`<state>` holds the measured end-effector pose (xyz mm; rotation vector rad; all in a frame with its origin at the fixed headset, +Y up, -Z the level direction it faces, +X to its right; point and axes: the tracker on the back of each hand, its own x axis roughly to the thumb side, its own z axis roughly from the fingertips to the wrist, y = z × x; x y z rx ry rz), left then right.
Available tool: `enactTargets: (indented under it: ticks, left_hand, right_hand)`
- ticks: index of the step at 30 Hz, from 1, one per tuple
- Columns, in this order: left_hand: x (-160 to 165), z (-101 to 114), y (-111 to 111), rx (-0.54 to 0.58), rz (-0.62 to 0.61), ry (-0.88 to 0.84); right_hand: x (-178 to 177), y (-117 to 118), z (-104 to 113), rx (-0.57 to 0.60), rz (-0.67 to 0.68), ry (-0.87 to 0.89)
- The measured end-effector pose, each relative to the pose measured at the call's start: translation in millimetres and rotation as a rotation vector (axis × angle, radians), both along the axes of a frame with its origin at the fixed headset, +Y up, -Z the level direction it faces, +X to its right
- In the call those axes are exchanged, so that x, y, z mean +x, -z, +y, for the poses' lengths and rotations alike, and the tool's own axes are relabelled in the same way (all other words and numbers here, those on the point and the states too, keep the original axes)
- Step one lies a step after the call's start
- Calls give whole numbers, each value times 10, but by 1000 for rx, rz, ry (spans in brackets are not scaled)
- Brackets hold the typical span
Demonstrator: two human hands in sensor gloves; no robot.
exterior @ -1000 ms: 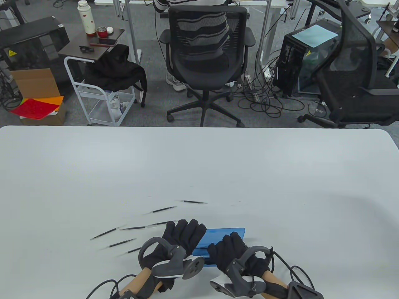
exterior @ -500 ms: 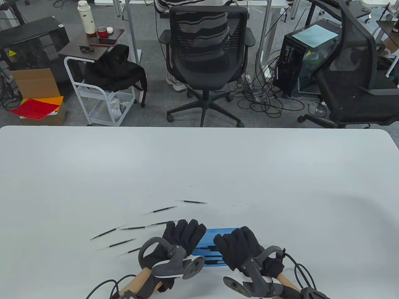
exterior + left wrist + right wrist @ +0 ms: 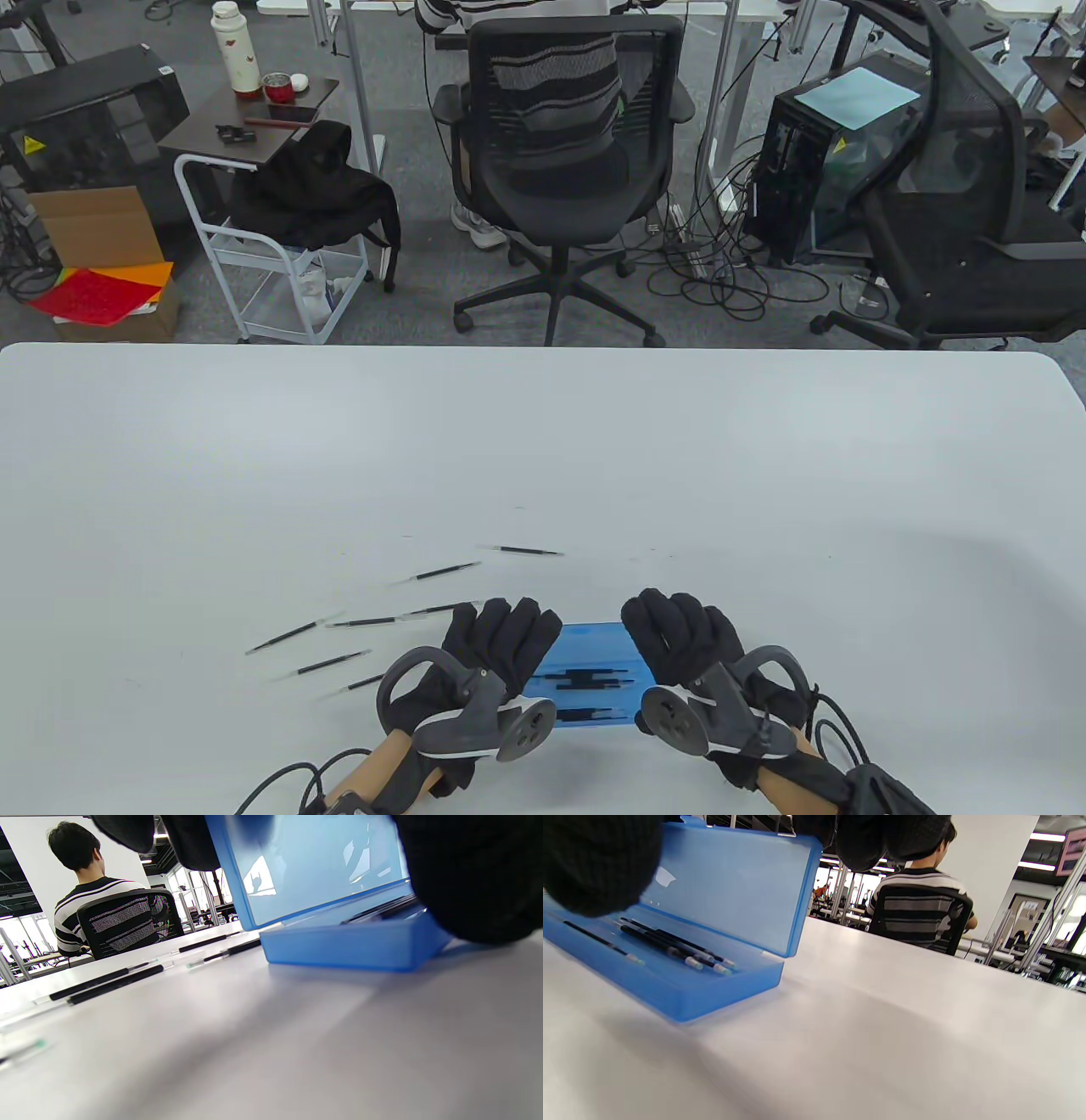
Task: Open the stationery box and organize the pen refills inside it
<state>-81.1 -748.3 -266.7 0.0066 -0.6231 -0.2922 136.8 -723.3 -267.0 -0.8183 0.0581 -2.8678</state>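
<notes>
A: Table view, item one: where is the stationery box (image 3: 594, 671)?

B: The blue box sits on the white table (image 3: 543, 458) between my two hands, at the near edge. Its lid (image 3: 729, 882) stands raised and tilted back, away from me. My left hand (image 3: 496, 649) curls over the lid's left end; my right hand (image 3: 683, 641) curls over its right end. Both hands grip the lid, fingers over its top edge.

A: Contents?

B: The right wrist view shows several black pen refills in the tray (image 3: 670, 946), lying lengthwise below my right fingers (image 3: 882, 836), tips toward the tray's right end.

A: Items outside the box?

B: More loose refills (image 3: 365, 622) lie scattered on the table left of and beyond my left fingers (image 3: 501, 624), each separate from the others. The farthest one (image 3: 530, 551) lies well ahead of my left hand.

A: Surroundings?

B: Beyond the table's far edge, a person in a striped shirt (image 3: 551, 85) sits in a black mesh chair (image 3: 564, 170), back toward me.
</notes>
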Motion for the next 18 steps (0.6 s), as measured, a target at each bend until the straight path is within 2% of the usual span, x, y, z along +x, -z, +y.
enactTargets:
  ticks: [3,8,13,18]
  left_hand:
    - [0,0,-2,1,0,2]
    - [0,2,-2,0,2,3]
    - [13,7,-15,10,5,20]
    - [-5,113,14,-21,7,49]
  right_hand:
    - [-9,28,-80,-27,8,-35]
    - [-54,24,-142,21,-2,-96]
    - [-62,31,-163,20,-5,-95]
    - [-63,28,-154,25,-6,-97]
